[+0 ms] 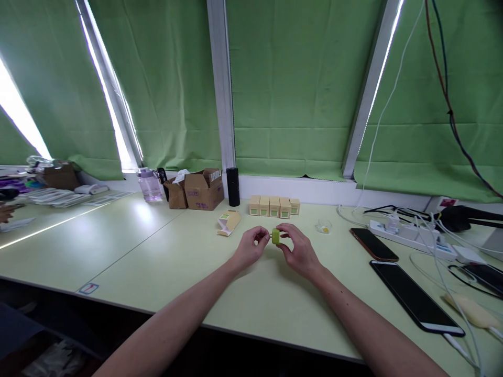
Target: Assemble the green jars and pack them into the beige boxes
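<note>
A small green charger block [275, 236], with what look like short metal prongs on its left side, is held just above the table between my hands. My right hand [299, 250] grips it by the top and bottom, thumb below and fingers above. My left hand [251, 246] is closed in a pinch at the prong end; its fingertips partly hide the prongs. Behind, an opened small carton [228, 222] lies on its side to the left. Several small tan boxes [269, 206] with green labels stand in a row. A clear plastic piece [323, 226] rests to the right.
Two phones, one brown-edged [373, 244] and one larger [415, 296], lie to the right beside a white power strip [408, 240] and loose cables. Cardboard boxes [204, 189], a black cylinder [233, 187] and a purple bottle [150, 184] stand at the back. Another person's hand [8, 212] shows far left.
</note>
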Available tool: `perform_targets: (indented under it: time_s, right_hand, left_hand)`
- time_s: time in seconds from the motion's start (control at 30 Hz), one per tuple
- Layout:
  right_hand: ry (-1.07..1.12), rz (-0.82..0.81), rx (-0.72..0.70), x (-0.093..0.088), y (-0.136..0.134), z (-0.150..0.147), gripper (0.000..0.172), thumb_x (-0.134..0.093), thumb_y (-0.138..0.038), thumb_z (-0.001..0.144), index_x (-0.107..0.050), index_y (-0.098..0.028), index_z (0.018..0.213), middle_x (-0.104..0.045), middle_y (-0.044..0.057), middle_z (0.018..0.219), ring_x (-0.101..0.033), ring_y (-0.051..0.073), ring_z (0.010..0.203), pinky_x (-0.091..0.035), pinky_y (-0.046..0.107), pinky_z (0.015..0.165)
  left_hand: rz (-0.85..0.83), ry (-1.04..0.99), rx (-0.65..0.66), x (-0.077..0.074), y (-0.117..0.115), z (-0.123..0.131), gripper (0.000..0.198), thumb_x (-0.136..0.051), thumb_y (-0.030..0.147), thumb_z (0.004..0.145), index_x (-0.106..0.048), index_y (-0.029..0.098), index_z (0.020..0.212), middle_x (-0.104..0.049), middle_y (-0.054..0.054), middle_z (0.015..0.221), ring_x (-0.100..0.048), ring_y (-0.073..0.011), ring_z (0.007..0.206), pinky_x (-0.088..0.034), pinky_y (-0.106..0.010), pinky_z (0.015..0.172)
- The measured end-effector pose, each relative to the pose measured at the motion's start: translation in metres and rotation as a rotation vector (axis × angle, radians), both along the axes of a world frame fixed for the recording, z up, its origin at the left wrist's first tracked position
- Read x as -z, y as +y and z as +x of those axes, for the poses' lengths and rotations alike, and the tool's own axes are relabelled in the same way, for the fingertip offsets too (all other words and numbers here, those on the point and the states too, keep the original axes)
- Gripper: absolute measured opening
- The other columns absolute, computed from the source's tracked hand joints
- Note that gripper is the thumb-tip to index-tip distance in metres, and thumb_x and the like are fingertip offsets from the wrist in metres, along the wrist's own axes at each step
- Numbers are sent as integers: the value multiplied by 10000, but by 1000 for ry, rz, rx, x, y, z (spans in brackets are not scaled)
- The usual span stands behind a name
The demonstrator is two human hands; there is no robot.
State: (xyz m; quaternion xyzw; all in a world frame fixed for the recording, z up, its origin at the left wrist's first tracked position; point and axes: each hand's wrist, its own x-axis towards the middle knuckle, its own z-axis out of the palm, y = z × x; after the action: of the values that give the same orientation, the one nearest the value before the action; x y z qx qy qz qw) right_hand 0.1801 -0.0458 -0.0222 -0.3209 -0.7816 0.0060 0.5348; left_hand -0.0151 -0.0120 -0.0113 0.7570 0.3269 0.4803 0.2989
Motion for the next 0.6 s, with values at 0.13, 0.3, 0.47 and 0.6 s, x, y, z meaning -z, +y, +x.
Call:
perform_targets:
  time_s: [0.13,0.3,0.47,0.6]
  right_hand:
    - [1,-10,-1,0,0,0,457,-576,-80,896,-550,-262,1315,-655,106,1255,-663,267,1116,-677,483,873]
    - [10,-6,-6,-1,0,1,448,-577,-88,902,-556,-260,1315,-654,110,1263,-664,269,1121,-678,489,874]
    - [13,-19,-4,0,0,2,452,-574,-91,905,-556,-263,1322,-653,109,1273,-665,268,1126,-679,492,884]
    - [18,-23,-4,1,1,2,449,-579,-103,912,-557,-266,1329,-652,108,1279,-669,269,1127,-680,492,884]
  left_hand:
    - [1,3,-3,0,0,0,213,-613,363,922,-623,168,836,-637,-29,791,-567,-148,730,-467,-288,717]
    - [-1,-13,2,-1,0,0,216,-615,365,923,-624,167,839,-628,-23,778,-566,-146,724,-473,-287,717]
    - [-2,-5,-2,-2,-1,0,217,-609,365,926,-621,169,834,-628,-21,777,-563,-145,722,-467,-286,715]
    - [9,-9,-9,0,1,-1,233,-613,380,929,-623,171,826,-627,-21,769,-559,-144,714,-464,-282,701]
